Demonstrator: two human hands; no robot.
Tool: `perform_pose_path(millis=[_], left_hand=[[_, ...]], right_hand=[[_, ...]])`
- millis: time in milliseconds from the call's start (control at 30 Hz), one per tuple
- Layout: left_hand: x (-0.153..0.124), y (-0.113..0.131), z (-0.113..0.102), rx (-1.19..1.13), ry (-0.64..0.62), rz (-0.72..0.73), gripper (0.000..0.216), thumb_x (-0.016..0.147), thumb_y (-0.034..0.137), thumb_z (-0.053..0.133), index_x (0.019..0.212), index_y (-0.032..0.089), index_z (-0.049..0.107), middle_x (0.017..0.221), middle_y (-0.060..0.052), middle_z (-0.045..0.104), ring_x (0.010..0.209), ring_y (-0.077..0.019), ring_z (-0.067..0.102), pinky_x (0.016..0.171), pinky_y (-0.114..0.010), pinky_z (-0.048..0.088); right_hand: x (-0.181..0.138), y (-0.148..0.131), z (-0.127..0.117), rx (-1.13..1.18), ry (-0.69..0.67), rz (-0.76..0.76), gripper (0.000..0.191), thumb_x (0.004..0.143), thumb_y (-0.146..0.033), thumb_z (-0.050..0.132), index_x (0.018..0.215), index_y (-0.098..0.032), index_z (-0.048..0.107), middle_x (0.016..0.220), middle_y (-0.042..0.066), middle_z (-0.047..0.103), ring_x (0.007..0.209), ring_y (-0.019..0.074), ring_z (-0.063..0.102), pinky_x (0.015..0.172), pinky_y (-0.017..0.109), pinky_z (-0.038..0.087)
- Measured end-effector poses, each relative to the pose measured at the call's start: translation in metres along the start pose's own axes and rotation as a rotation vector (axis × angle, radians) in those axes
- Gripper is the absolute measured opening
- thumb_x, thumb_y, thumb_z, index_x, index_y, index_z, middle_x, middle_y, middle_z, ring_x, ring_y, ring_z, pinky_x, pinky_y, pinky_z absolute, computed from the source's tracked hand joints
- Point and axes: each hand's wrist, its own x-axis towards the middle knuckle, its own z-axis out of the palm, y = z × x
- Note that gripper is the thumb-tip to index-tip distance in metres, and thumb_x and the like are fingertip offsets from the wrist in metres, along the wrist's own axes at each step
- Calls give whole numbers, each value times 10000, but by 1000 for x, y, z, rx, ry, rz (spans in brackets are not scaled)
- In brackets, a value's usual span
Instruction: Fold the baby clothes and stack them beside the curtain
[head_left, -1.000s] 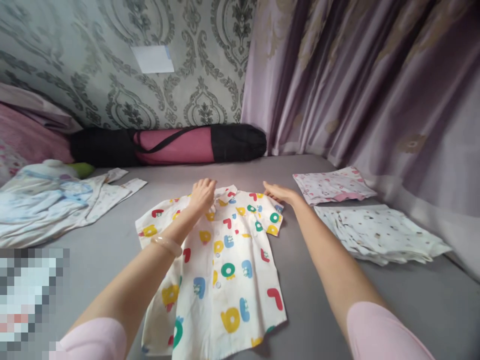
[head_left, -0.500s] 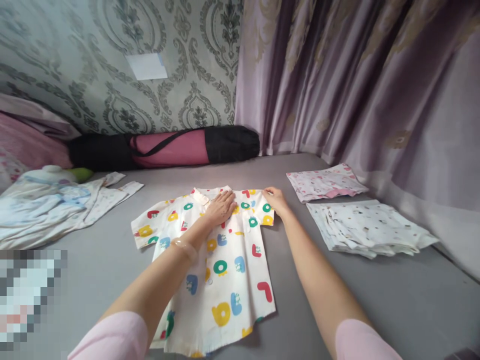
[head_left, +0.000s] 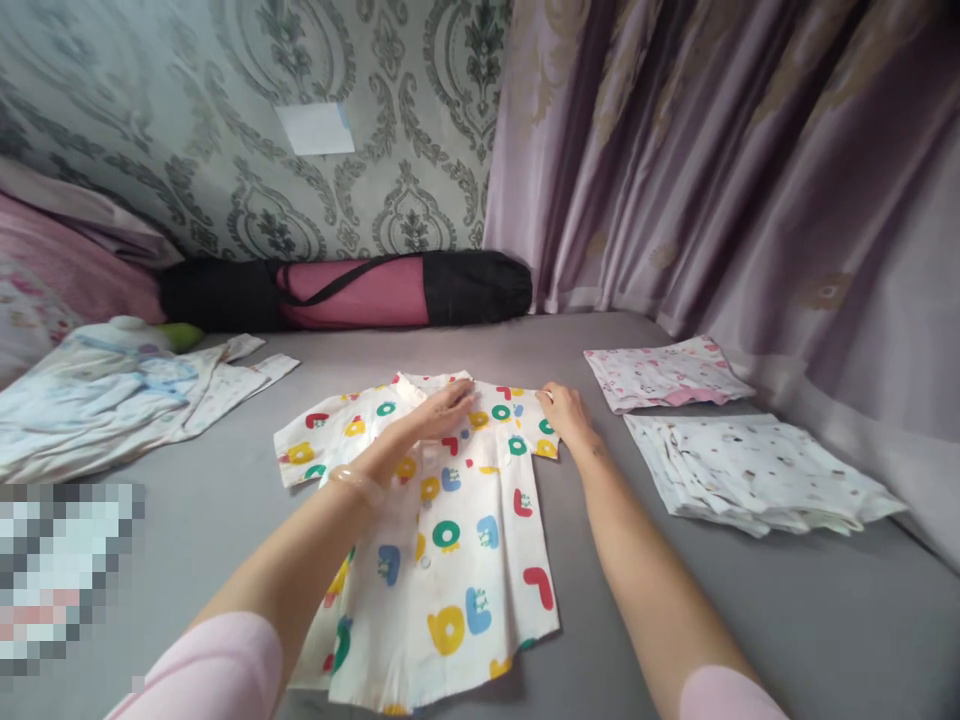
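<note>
– What do I have under the hands from over there?
– A short-sleeved shirt (head_left: 442, 580), white with coloured letters, lying front up on the grey surface (head_left: 810, 620). Its collar (head_left: 409, 387) points away from me, its hem towards me.
– And my left hand?
– I see the left hand (head_left: 446, 400) resting over the upper chest of the shirt, just beside the collar. Its fingers are stretched out, lying close to one another. A pale bangle (head_left: 358, 487) circles that wrist.
– The right?
– I have the right hand (head_left: 564, 410) at the top outer corner of the near-side sleeve (head_left: 547, 440), the one on my right. The fingers are curled in against the cloth; I cannot tell whether they pinch it.
– What else is on my feed?
– To my right, a folded pink-print garment (head_left: 667, 370) and, nearer me, a folded stack of speckled white cloth (head_left: 757, 475). To my left, a loose heap of pale clothes (head_left: 127, 395). Beyond the shirt, I see a long black-and-pink bag (head_left: 360, 290) along the wall (head_left: 187, 120).
</note>
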Motion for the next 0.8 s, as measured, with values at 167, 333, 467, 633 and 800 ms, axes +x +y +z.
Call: perform_pose_path(millis=[167, 333, 467, 633, 800], left_hand=[[-16, -52, -52, 52, 236, -288, 367, 951, 290, 382, 1199, 184, 631, 1273, -118, 641, 1158, -244, 586, 1000, -331, 429], [-37, -101, -76, 107, 211, -485, 293, 900, 330, 481, 1038, 172, 686, 1046, -143, 702, 983, -290, 635, 839, -366, 466], [-36, -103, -70, 96, 177, -496, 315, 884, 408, 512, 951, 178, 715, 954, -121, 708, 927, -276, 631, 764, -331, 447], [-29, -99, -66, 14, 155, -451, 404, 885, 467, 457, 879, 158, 718, 755, -55, 676, 753, -213, 600, 644, -279, 405], [-33, -102, -63, -67, 159, -363, 351, 854, 436, 486, 866, 152, 692, 730, -25, 656, 703, -180, 578, 628, -254, 396]], right_hand=[[0, -7, -7, -126, 12, -11, 286, 968, -289, 474, 1146, -200, 679, 1156, 150, 692, 1084, 292, 629, 849, 355, 437], [18, -58, -11, -87, -16, -216, 301, 974, -242, 443, 1089, -196, 717, 1180, 150, 685, 1149, 289, 576, 950, 361, 396], [41, -105, 5, -32, -120, -300, 287, 963, -336, 498, 1141, -236, 700, 1161, 103, 709, 1082, 233, 621, 891, 285, 424], [56, -124, 26, -36, -170, -272, 267, 948, -341, 515, 1101, -202, 684, 1165, 116, 695, 1054, 243, 623, 844, 306, 436], [49, -121, 34, -61, -114, -276, 241, 970, -351, 493, 1107, -197, 619, 1228, 118, 631, 1161, 252, 547, 913, 320, 395]])
